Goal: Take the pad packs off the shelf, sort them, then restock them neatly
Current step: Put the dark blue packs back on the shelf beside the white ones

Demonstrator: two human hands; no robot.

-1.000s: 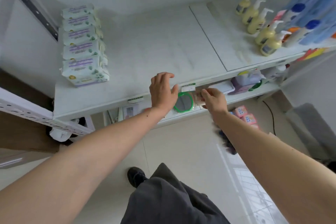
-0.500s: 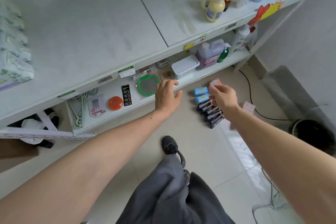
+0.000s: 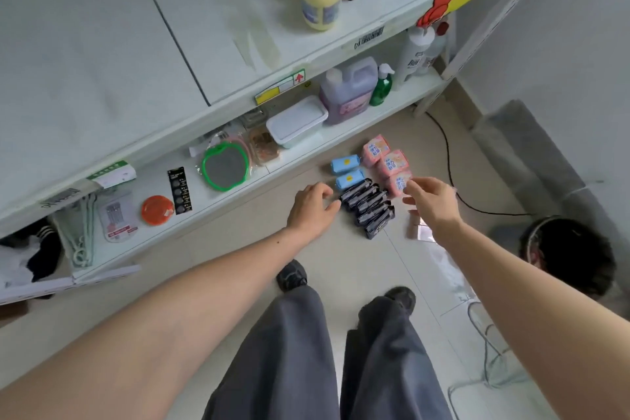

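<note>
On the floor: the pad packs lie sorted by colour just in front of the bottom shelf (image 3: 341,133), which I take as my landmark.
Black packs (image 3: 368,206): a tight row on edge, running away from the shelf toward my feet.
Blue packs (image 3: 346,170): two, between the black row and the shelf lip.
Pink packs (image 3: 388,164): three in a line, right of the blue and black ones, about as near the shelf as the blue.
Left hand (image 3: 312,210): fingers loosely spread, holding nothing, tips at the shelf-side end of the black row; I cannot tell whether they touch it.
Right hand (image 3: 431,201): over the nearest pink pack, fingers part-curled; I cannot tell if it pinches anything.
Stage, as I judge it: sorting looks done; restocking not yet begun.
Risk one: scooping the black row from both ends could buckle it and spill packs, since they stand loose on edge.
Risk two: my right arm may sweep the pink line and mix the colours.
Risk three: the dark cable (image 3: 450,160) on the floor, right of the pink packs, could snag.
Containers on the shelf: a white lidded tub (image 3: 296,121), contents hidden; a purple jug (image 3: 349,92) and green pump bottle (image 3: 381,87) right of it.
Bin (image 3: 569,256): far right of the shelf, dark-lined, contents unclear.
</note>
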